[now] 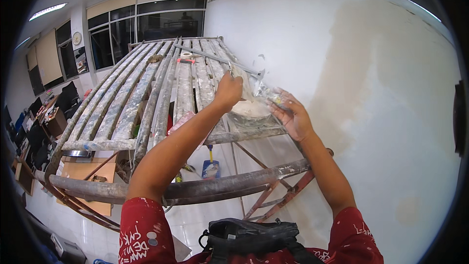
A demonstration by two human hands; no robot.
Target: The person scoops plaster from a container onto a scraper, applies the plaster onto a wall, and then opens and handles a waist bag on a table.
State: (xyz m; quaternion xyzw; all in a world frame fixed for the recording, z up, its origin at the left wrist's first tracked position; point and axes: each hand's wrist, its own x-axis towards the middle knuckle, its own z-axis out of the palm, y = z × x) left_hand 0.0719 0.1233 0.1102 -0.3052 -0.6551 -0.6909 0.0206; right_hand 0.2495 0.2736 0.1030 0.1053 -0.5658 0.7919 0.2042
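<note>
1. The left hand [228, 91] is closed around a putty knife [240, 74], its blade over the bowl of white filler [249, 111].
2. The right hand [292, 116], fingers spread, cups that bowl (above the scaffold planks [146, 88]), near the white wall [371, 78].

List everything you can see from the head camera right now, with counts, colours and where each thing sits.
scaffold platform: one, paint-spattered grey poles, running ahead from the person to the windows
white wall: one, patchy white and tan, to the right
clear bag of white filler: one, at the platform's near right edge, between both hands
blade tool: one, whitish, held above the bag; its kind is unclear
tape roll: one, white, far end of platform
long metal bar: one, grey, lying aslant at far end
blue scraper: one, on the floor below
black bag: one, at the person's waist
left hand: gripping the blade tool
right hand: holding the bag's edge
</note>
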